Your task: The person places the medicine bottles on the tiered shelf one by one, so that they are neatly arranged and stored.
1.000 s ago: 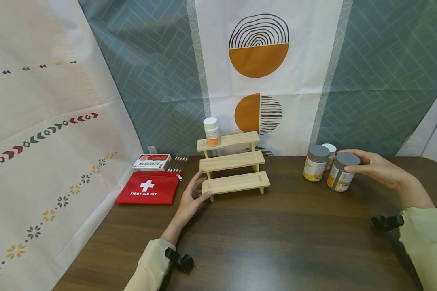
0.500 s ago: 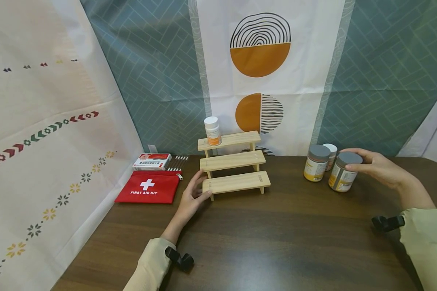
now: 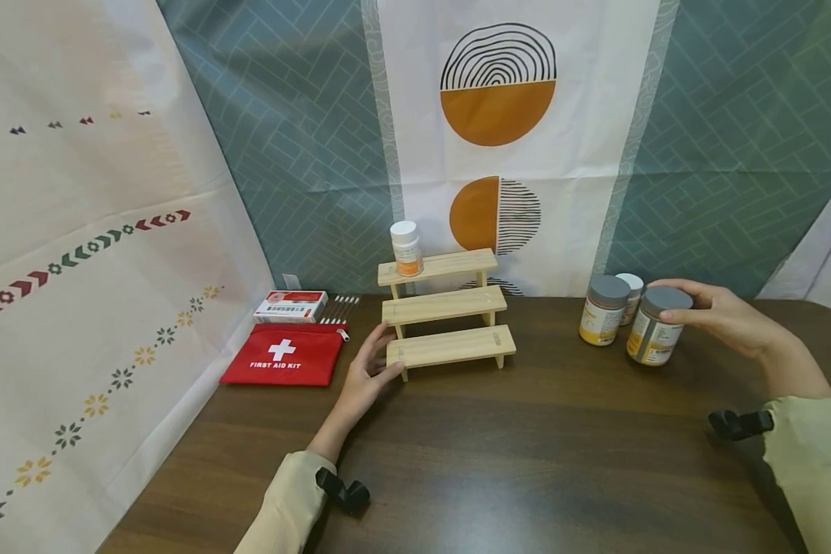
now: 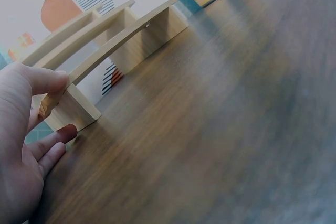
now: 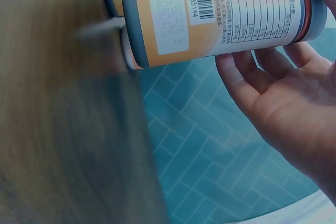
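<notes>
My left hand (image 3: pixel 362 378) grips the left end of the lowest step of a three-tier wooden display stand (image 3: pixel 450 348). In the left wrist view, its thumb (image 4: pixel 50 81) lies against that step's end, near the side leg. On the top tier stands a white pill bottle (image 3: pixel 407 250) with an orange label. Over at the right, my right hand (image 3: pixel 730 319) holds a grey-lidded supplement jar (image 3: pixel 654 338) near its lid, thumb in front and fingers behind. The right wrist view shows the jar's printed label (image 5: pixel 202 11). Whether its base touches the table cannot be told.
Beside the held jar stand a similar grey-lidded jar (image 3: pixel 601 312) and a white-capped bottle (image 3: pixel 632 286), partly hidden. At the left lie a red first aid pouch (image 3: pixel 284 358), a medicine box (image 3: pixel 291 306) and several cotton swabs (image 3: pixel 339 309). Patterned cloth (image 3: pixel 305 154) hangs behind the table.
</notes>
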{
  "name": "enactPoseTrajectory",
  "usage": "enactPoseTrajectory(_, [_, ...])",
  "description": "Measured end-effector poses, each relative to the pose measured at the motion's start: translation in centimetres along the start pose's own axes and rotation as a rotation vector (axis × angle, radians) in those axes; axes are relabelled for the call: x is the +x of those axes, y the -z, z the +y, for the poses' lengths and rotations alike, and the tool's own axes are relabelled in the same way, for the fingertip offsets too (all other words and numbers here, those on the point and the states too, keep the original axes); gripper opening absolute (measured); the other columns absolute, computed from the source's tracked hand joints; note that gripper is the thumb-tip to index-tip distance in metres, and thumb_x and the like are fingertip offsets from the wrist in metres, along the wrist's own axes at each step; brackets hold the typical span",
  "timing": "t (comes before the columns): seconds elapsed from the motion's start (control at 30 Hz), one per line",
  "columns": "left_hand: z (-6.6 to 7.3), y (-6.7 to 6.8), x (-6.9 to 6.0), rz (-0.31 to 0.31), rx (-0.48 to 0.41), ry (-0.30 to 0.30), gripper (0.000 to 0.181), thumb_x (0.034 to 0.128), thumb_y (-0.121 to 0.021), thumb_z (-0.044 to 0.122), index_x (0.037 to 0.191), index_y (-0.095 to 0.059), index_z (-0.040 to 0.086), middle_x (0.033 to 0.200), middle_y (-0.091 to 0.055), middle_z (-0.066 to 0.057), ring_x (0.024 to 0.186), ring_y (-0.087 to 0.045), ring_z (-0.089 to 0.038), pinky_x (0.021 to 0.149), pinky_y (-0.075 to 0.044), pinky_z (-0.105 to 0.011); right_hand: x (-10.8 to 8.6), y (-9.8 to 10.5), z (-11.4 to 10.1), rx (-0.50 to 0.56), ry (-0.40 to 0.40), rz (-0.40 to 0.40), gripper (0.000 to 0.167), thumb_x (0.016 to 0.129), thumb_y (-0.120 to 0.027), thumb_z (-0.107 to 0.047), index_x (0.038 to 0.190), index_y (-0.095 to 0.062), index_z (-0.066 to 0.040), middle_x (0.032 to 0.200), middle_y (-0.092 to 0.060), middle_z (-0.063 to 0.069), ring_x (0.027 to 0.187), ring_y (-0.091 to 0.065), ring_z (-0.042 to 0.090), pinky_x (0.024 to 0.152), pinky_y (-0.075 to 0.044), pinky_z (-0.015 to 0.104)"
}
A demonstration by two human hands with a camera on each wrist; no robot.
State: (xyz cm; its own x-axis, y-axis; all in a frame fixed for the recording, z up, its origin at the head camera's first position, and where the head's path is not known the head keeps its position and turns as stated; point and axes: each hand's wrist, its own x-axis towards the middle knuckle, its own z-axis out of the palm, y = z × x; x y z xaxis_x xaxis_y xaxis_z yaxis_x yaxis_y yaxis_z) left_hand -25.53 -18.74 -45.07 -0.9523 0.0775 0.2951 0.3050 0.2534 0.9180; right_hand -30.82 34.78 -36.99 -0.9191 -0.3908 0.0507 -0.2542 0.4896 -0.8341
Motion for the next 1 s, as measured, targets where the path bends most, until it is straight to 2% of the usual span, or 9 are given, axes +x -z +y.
enactPoseTrajectory(0.23, [-0.1, -0.2, -0.1, 0.005, -0.01, 0.002, 0.074, 0.089, -0.067, 0.002, 0.153, -0.032, 0.017, 0.144, -0.05, -0.02, 0.107, -0.062, -0.035, 0.091, -0.049, -0.027, -0.5, -0.1, -0.8, 0.026, 0.115, -0.013, 0.05, 0.097, -0.051, 0.001, 0.143, -0.044, -0.017, 0.117, -0.059, -0.026, 0.109, -0.051, -0.012, 0.08, -0.042, 0.014])
enactPoseTrajectory(0.43, [-0.1, -0.2, 0.0, -0.002, -0.006, 0.0, 0.075, 0.0893, -0.067, 0.002, 0.153, -0.031, 0.016, 0.145, -0.05, -0.021, 0.107, -0.063, -0.036, 0.091, -0.05, -0.027, -0.5, -0.3, -2.3, 0.012, 0.128, 0.019, 0.051, 0.097, -0.051, 0.002, 0.144, -0.044, -0.016, 0.117, -0.059, -0.025, 0.108, -0.052, -0.01, 0.079, -0.043, 0.014])
enactPoseTrajectory(0.67, [0.1, 0.2, 0.1, 0.015, -0.005, 0.002, 0.075, 0.0884, -0.068, 0.001, 0.153, -0.033, 0.018, 0.144, -0.051, -0.02, 0.107, -0.062, -0.037, 0.091, -0.049, -0.028, 0.7, -1.6, -4.5, 0.073, 0.21, 0.001, 0.052, 0.094, -0.053, 0.006, 0.142, -0.047, -0.014, 0.116, -0.063, -0.02, 0.108, -0.055, -0.005, 0.082, -0.043, 0.014])
enactPoseTrajectory(0.83, [0.0, 0.2, 0.2, 0.011, -0.004, 0.009, 0.075, 0.0887, -0.068, 0.002, 0.153, -0.033, 0.019, 0.144, -0.051, -0.02, 0.108, -0.062, -0.036, 0.092, -0.049, -0.029, 1.6, -2.7, -6.0, 0.108, 0.205, 0.001, 0.049, 0.095, -0.053, 0.004, 0.14, -0.048, -0.015, 0.117, -0.063, -0.018, 0.107, -0.057, -0.003, 0.083, -0.045, 0.014])
enactPoseTrajectory(0.9, [0.0, 0.1, 0.2, 0.016, -0.003, 0.012, 0.074, 0.0885, -0.068, 0.002, 0.152, -0.033, 0.019, 0.144, -0.051, -0.019, 0.106, -0.063, -0.036, 0.091, -0.049, -0.028, 2.1, -3.2, -6.7, 0.135, 0.211, -0.004, 0.048, 0.095, -0.053, 0.003, 0.139, -0.049, -0.018, 0.117, -0.063, -0.017, 0.106, -0.057, -0.001, 0.082, -0.045, 0.016])
enactPoseTrajectory(1.0, [0.0, 0.0, 0.1, 0.017, -0.011, 0.018, 0.074, 0.0884, -0.068, 0.002, 0.152, -0.034, 0.019, 0.144, -0.052, -0.019, 0.104, -0.063, -0.035, 0.089, -0.05, -0.026, 2.9, -4.0, -7.5, 0.157, 0.216, -0.013, 0.047, 0.096, -0.053, 0.001, 0.136, -0.051, -0.023, 0.112, -0.063, -0.015, 0.1, -0.059, 0.003, 0.075, -0.049, 0.023])
